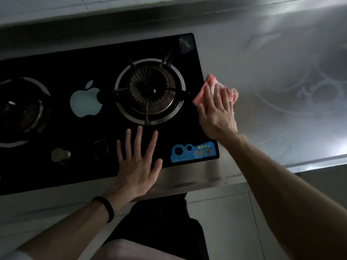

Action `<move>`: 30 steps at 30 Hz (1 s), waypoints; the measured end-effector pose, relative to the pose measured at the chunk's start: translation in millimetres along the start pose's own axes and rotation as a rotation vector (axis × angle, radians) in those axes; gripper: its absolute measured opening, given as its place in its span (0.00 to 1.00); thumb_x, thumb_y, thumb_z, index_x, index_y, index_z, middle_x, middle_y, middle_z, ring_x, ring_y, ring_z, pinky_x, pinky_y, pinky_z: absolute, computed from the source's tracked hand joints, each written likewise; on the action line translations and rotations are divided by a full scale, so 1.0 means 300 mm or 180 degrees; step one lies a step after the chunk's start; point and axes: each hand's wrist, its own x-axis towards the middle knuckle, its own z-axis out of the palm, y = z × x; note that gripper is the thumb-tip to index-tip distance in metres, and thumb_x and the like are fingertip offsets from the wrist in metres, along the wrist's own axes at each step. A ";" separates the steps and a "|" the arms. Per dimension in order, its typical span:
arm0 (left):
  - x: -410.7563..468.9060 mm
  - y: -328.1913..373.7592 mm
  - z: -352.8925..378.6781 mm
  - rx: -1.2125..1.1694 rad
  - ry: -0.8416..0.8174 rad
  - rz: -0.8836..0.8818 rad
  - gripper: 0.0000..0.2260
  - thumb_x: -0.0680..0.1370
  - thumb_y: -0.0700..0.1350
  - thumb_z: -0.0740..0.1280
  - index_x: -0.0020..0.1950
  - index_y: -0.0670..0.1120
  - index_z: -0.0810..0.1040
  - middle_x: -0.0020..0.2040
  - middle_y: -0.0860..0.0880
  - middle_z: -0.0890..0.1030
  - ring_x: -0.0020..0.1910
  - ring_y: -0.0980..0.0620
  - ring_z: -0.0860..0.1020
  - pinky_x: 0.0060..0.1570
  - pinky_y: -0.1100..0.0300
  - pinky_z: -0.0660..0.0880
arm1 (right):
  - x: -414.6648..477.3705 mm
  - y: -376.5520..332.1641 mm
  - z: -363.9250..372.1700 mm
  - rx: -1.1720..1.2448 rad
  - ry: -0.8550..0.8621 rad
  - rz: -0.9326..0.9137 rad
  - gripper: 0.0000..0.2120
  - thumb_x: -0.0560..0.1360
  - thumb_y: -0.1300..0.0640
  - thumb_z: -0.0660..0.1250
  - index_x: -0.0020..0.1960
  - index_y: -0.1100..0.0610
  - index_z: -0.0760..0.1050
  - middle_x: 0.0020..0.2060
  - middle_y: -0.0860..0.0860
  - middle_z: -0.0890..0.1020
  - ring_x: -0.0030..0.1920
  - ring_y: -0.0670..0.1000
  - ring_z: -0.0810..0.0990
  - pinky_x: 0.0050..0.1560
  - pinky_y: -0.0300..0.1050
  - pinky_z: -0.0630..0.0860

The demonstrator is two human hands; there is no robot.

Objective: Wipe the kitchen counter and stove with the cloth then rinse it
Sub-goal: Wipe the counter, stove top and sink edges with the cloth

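Brushed-steel counter (272, 119), glossy black stove (65, 59): right hand (216, 113) presses a crumpled pink cloth (231, 92) flat-fingered at its right edge; left hand (138, 160) lies splayed at the front edge.

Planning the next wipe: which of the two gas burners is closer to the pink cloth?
The right round burner with the ribbed metal crown, just beside the pink cloth under the right hand; the other burner sits at the black stove's far left.

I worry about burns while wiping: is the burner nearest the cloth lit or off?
Off, it seems: no flame shows at the right burner, and the right hand presses the pink cloth just beside it.
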 end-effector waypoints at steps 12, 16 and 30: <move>-0.053 0.082 -0.014 -0.0417 0.0271 0.0511 0.35 0.80 0.56 0.58 0.86 0.51 0.54 0.86 0.42 0.51 0.85 0.36 0.52 0.79 0.34 0.50 | -0.555 0.071 0.166 -0.0094 -0.0043 0.0241 0.31 0.86 0.42 0.42 0.85 0.51 0.39 0.84 0.57 0.38 0.84 0.61 0.38 0.82 0.69 0.46; 0.005 0.234 -0.041 -0.0661 0.0039 0.0914 0.35 0.81 0.55 0.60 0.86 0.50 0.52 0.86 0.39 0.51 0.84 0.36 0.52 0.80 0.35 0.57 | -0.665 0.142 0.157 -0.0344 -0.0247 0.0282 0.31 0.86 0.41 0.43 0.85 0.48 0.40 0.84 0.54 0.36 0.84 0.58 0.37 0.82 0.66 0.45; 0.488 0.472 -0.132 -0.0220 0.0136 0.0569 0.34 0.86 0.53 0.52 0.85 0.37 0.42 0.86 0.38 0.40 0.86 0.41 0.42 0.84 0.47 0.48 | -0.258 0.364 -0.028 -0.0786 -0.0391 -0.0427 0.29 0.85 0.36 0.44 0.83 0.38 0.39 0.84 0.54 0.37 0.83 0.58 0.34 0.80 0.66 0.39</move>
